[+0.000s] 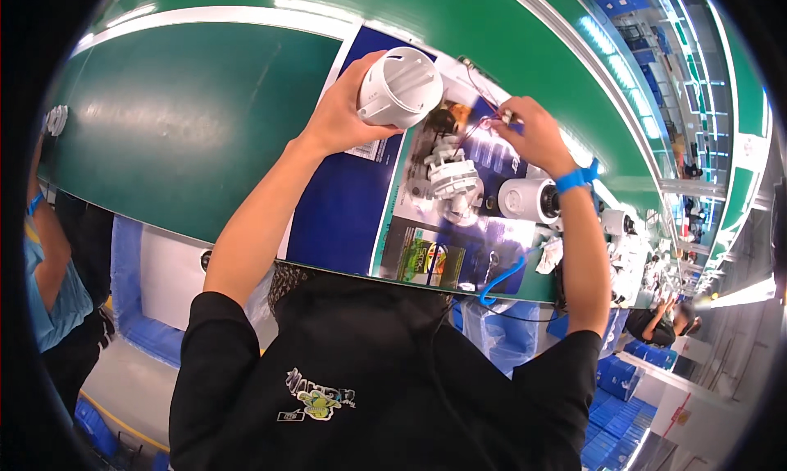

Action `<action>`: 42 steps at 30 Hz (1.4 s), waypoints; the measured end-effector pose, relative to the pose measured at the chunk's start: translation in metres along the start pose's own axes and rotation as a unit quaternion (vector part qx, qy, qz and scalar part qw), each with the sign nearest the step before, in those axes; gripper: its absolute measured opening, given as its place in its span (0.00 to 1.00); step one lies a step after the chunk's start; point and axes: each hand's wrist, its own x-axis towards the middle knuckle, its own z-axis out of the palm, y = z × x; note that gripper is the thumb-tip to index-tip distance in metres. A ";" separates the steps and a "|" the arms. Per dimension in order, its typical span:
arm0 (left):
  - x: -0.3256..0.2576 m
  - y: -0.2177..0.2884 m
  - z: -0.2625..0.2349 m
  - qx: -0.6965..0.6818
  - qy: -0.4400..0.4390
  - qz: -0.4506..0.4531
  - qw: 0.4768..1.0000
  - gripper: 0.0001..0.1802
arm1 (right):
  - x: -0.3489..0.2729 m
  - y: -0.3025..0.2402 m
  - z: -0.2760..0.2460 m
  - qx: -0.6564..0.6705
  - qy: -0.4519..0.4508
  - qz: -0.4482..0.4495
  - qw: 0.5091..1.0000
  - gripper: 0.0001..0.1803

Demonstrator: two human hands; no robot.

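Near the upper middle of the frame the left hand (pixel 340 114) has its grip wrapped around a white dome-shaped housing (pixel 400 87), a ribbed plastic shell held clear above the worktop (pixel 188 127), with its slotted end turned toward the right of the picture. To the right of it, the right hand (pixel 537 135) is pinched shut on the end of some thin red wires (pixel 482 114) that run back toward the housing; a small pale connector seems to sit at the fingertips, though it is too small to be sure. A blue wristband (pixel 578 177) circles the right wrist. Below the two hands, in the centre of the frame, a dark blue mat (pixel 344 209) lies on the green worktop, and on it rests a white bracket part (pixel 455 184) with a ribbed round body. Just right of that, under the right forearm, lies a white cylindrical camera body (pixel 529 199). A blue coiled cord (pixel 502 278) hangs at the near edge of the worktop, lower right of centre. At the far left edge of the frame stands another person in a light blue shirt (pixel 49 299).
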 end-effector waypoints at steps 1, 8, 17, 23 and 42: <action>-0.001 0.000 0.000 0.025 -0.013 0.021 0.999 0.55 | -0.009 -0.009 -0.010 0.027 0.022 0.009 0.999 0.14; -0.005 0.008 0.008 0.020 -0.070 0.010 0.997 0.57 | -0.019 -0.039 -0.036 -0.130 0.202 -0.052 0.969 0.14; -0.010 -0.006 0.008 0.001 -0.071 0.019 0.997 0.58 | -0.030 -0.040 -0.020 0.005 0.233 -0.019 0.972 0.17; -0.010 0.015 0.000 0.062 -0.146 0.034 0.987 0.53 | -0.055 -0.083 -0.025 0.216 0.115 0.034 0.969 0.15; -0.005 0.022 0.005 0.114 -0.190 0.086 0.971 0.51 | -0.051 -0.118 0.031 0.266 0.228 -0.106 0.931 0.12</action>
